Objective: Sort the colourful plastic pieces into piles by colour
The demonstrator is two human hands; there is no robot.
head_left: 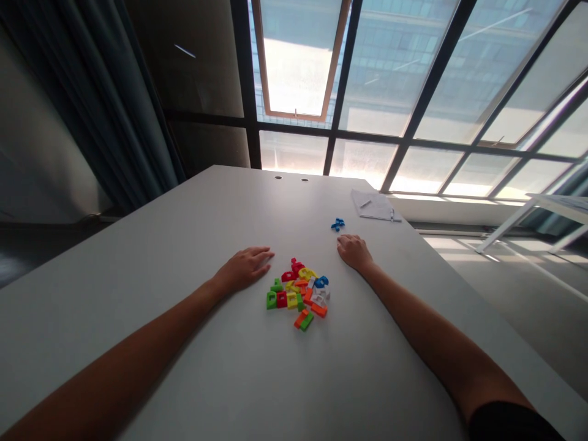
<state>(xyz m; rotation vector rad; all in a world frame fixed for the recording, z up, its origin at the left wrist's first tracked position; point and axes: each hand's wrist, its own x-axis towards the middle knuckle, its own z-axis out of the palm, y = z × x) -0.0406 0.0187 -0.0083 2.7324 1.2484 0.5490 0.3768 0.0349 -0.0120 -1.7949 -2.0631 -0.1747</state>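
Note:
A loose pile of small plastic building blocks (293, 299) in red, yellow, green, orange, white and blue lies on the white table (220, 367). My left hand (245, 267) rests palm down to the left of the pile, fingers stretched toward it and apart from the blocks. On the other side, my right hand (354, 251) rests on the table with its fingers curled in; no object shows in them. Just beyond that hand sits a small group of blue blocks (338, 224). One more blue block (322, 282) lies at the right side of the mixed pile.
Sheets of white paper (374, 205) with two pen-like items on them lie near the table's far right edge. Two round holes pierce the tabletop at the far end. Large windows (367, 79) stand behind, a dark curtain (92, 92) hangs left, and another white table (560, 205) stands right.

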